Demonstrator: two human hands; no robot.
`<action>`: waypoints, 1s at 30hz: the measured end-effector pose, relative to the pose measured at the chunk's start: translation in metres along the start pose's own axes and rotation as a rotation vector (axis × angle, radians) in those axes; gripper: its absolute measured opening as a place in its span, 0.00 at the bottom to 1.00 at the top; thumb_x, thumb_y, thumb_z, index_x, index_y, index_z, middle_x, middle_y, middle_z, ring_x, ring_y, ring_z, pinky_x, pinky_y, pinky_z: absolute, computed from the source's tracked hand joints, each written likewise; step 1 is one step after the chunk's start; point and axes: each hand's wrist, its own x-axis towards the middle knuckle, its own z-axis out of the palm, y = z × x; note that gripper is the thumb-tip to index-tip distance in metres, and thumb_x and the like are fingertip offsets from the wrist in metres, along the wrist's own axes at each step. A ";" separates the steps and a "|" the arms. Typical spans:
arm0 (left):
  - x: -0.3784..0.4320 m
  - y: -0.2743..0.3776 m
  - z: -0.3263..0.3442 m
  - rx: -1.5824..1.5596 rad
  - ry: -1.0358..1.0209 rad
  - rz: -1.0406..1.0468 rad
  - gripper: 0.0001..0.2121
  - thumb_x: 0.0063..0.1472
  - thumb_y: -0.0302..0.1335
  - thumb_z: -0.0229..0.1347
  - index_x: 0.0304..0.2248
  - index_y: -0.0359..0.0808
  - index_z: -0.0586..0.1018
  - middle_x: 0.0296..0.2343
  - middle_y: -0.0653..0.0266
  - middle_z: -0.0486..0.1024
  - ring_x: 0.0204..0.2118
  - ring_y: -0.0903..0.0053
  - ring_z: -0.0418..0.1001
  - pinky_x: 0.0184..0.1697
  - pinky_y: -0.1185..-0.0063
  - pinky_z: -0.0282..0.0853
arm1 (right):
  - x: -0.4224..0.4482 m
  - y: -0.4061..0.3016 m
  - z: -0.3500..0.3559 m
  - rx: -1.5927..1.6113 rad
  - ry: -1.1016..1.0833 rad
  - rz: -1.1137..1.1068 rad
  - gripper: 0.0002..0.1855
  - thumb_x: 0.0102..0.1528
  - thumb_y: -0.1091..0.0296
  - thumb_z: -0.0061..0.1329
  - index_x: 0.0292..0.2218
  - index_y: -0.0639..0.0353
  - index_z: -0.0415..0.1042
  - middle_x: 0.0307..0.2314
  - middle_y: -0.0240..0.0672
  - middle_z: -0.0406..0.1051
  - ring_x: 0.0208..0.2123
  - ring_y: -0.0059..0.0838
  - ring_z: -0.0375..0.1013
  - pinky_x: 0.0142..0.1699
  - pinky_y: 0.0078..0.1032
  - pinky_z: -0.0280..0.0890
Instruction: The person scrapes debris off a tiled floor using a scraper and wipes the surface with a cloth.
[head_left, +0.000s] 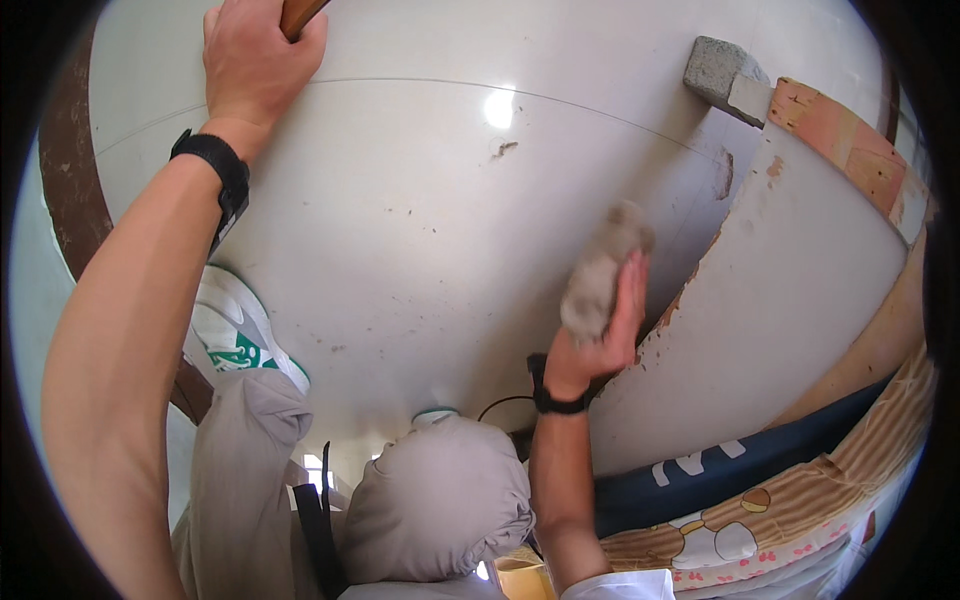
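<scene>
At the upper left, my left hand (262, 56) is closed around a brown wooden handle (301, 15), whose far end lies out of the picture. My right hand (619, 322), blurred, is right of centre beside the worn side panel. A fuzzy grey-beige object (604, 274), perhaps a plush thing or a wad of cloth, lies against its palm and fingers; the blur hides how the fingers grip it. Beneath both hands spreads a glossy pale tile floor (420, 202) with scattered crumbs and a small clump of debris (506, 148).
On the right stands a pale board (780, 277) with chipped edges, under layered bedding (780, 525). A grey stone block (720, 67) sits at its far corner. My shoe (236, 322) and bent knees (442, 495) are below. A dark cable (502, 405) curves near my right wrist.
</scene>
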 end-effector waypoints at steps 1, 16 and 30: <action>0.000 -0.001 0.000 0.014 -0.003 0.025 0.09 0.57 0.28 0.58 0.38 0.41 0.74 0.29 0.63 0.71 0.35 0.63 0.70 0.46 0.70 0.64 | 0.005 0.003 0.010 -0.035 -0.017 -0.024 0.22 0.58 0.82 0.49 0.54 0.69 0.72 0.52 0.48 0.73 0.56 0.45 0.72 0.61 0.41 0.63; 0.002 0.000 -0.005 0.008 -0.051 0.009 0.10 0.55 0.28 0.59 0.33 0.41 0.70 0.28 0.66 0.69 0.35 0.66 0.69 0.43 0.69 0.61 | 0.083 0.012 0.040 -0.139 -0.068 0.178 0.36 0.50 0.89 0.40 0.61 0.67 0.61 0.61 0.49 0.61 0.64 0.53 0.56 0.69 0.46 0.48; 0.005 0.010 -0.009 -0.070 -0.121 -0.057 0.10 0.49 0.24 0.59 0.29 0.42 0.70 0.28 0.67 0.68 0.36 0.64 0.68 0.40 0.69 0.58 | 0.078 0.030 0.032 -0.165 -0.223 0.184 0.31 0.56 0.83 0.38 0.62 0.69 0.59 0.65 0.52 0.54 0.67 0.51 0.51 0.70 0.42 0.46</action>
